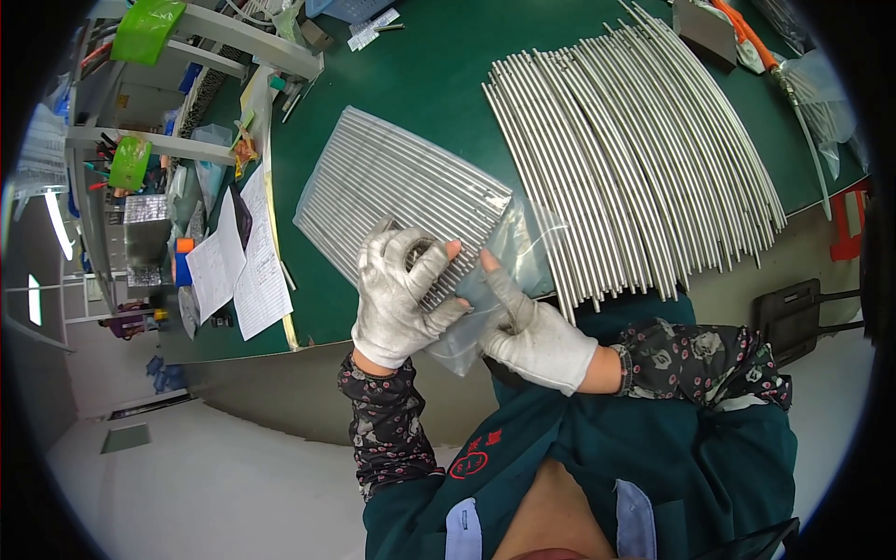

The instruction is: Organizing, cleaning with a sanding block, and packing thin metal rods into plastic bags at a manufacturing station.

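Note:
A clear plastic bag (509,257) holds a flat row of thin metal rods (397,173) on the green table, lying aslant. My left hand (397,289), in a white glove with bare fingertips, is curled at the bag's near side and grips its plastic. With the thumb and fingers of my right hand (537,341), gloved the same way, I hold the loose, rod-free end of the bag. To the right of the bag lies a wide layer of loose metal rods (635,159), side by side; the bag's loose plastic reaches their left edge.
Paper sheets (257,271) lie at the table's left edge beside a white shelf frame (243,42). A blue basket (350,9) stands at the back. At the far right are a dark block (705,35), an orange-handled tool (747,33) and a black chair (789,322).

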`<state>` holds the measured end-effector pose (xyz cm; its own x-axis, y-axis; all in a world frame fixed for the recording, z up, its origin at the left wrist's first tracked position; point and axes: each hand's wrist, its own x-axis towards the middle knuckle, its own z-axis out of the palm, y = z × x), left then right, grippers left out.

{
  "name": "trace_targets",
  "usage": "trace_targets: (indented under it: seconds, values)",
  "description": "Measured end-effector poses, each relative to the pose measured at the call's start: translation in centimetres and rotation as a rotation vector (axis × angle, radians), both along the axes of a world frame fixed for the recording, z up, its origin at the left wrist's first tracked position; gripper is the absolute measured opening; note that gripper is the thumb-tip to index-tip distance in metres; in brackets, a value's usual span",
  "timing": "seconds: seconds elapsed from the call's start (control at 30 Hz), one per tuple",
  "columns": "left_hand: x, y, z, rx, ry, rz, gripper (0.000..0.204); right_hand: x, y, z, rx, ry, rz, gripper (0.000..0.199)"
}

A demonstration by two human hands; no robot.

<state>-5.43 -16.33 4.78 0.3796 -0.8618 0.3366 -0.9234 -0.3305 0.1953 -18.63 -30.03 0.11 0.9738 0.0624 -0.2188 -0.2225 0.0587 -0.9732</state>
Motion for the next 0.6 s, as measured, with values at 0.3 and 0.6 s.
trace_targets:
  seconds: [0.3, 0.6]
  values:
    - [0.1, -0.5, 0.4, 0.059, -0.023, -0.006, 0.056, -0.1, 0.3, -0.4, -0.034, -0.042, -0.028, 0.079]
    - [0.4, -0.5, 0.4, 0.091, -0.032, -0.017, 0.057, 0.7, -0.9, 2.5, 0.186, 0.15, 0.02, 0.083]
